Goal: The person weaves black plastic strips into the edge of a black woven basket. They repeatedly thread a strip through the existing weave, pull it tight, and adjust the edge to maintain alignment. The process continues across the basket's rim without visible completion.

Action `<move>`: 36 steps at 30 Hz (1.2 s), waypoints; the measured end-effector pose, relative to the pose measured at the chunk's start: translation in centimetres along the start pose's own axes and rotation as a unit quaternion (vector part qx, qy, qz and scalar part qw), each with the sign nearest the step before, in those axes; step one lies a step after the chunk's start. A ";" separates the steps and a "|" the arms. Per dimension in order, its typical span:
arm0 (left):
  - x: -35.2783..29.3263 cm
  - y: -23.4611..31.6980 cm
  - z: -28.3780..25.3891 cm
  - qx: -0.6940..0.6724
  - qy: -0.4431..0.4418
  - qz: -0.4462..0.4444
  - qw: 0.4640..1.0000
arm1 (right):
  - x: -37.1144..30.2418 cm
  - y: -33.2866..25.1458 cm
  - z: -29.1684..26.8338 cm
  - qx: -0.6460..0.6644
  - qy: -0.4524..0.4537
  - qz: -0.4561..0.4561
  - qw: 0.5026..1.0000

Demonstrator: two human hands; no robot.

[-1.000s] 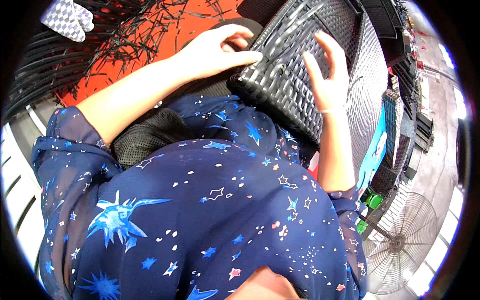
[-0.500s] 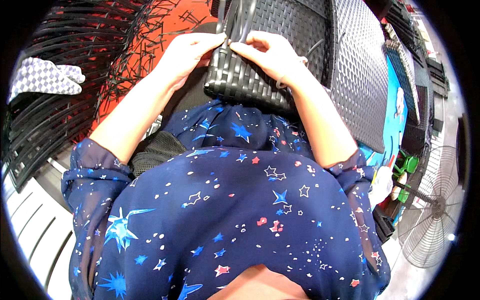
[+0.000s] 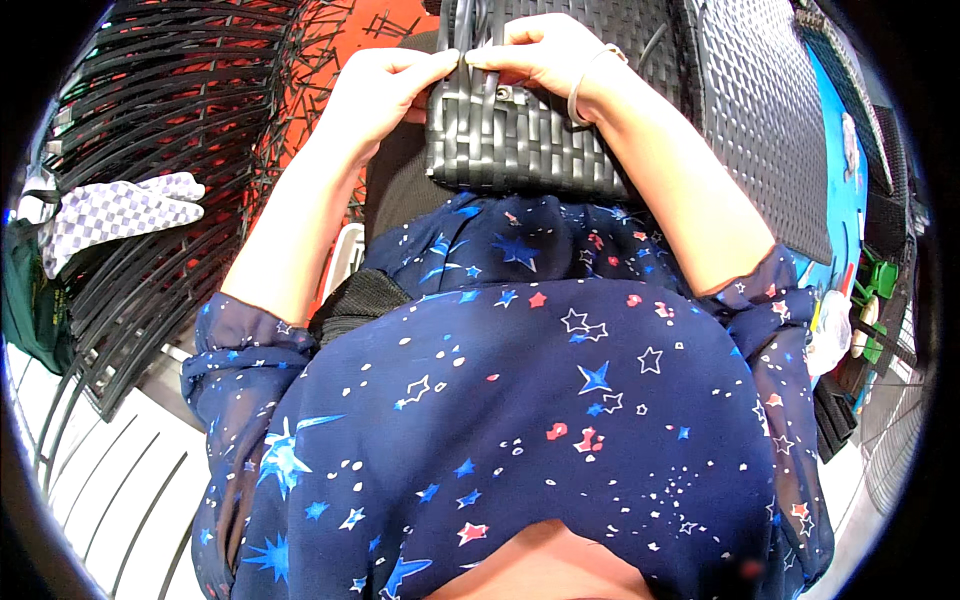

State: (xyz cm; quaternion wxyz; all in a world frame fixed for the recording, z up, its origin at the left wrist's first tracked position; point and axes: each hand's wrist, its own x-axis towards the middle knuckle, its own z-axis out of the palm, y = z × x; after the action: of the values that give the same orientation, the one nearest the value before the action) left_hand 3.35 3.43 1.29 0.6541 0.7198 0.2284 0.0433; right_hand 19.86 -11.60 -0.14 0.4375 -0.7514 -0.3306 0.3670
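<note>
A black woven rattan panel (image 3: 530, 150) of flat glossy plastic strips rests over my lap, with its near end toward me. Loose black strips (image 3: 462, 22) rise from its far left part. At the panel's left edge, my left hand (image 3: 375, 95) pinches a strip between thumb and fingers. Close beside it, my right hand (image 3: 545, 55), a band round its wrist, has thumb and fingers closed on a strip as well. The two thumb tips nearly meet. A small round metal fitting (image 3: 504, 93) shows in the weave just below my right hand.
A big bundle of long black strips (image 3: 180, 110) lies at the left, with a checkered glove (image 3: 120, 215) on it. Short offcuts are scattered on a red surface (image 3: 335, 70). A larger woven panel (image 3: 765, 110) stands at the right, beside a blue surface (image 3: 838, 130). A white slatted seat (image 3: 110, 500) is at lower left.
Both hands sit slightly higher in the picture, still at the strips. My right hand has turned a little, and the metal fitting has come into sight. The whole view has shifted.
</note>
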 end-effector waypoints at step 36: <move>2.9 -0.3 0.0 0.152 -0.038 0.038 0.987 | -5.9 -2.6 -1.0 -0.374 -0.051 -0.108 0.920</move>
State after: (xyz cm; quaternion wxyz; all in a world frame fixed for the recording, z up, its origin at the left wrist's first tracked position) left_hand 5.81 4.55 0.31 0.5428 0.8205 0.1795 0.0055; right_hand 17.19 -15.77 4.07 0.1443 -0.8001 -0.5449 0.2051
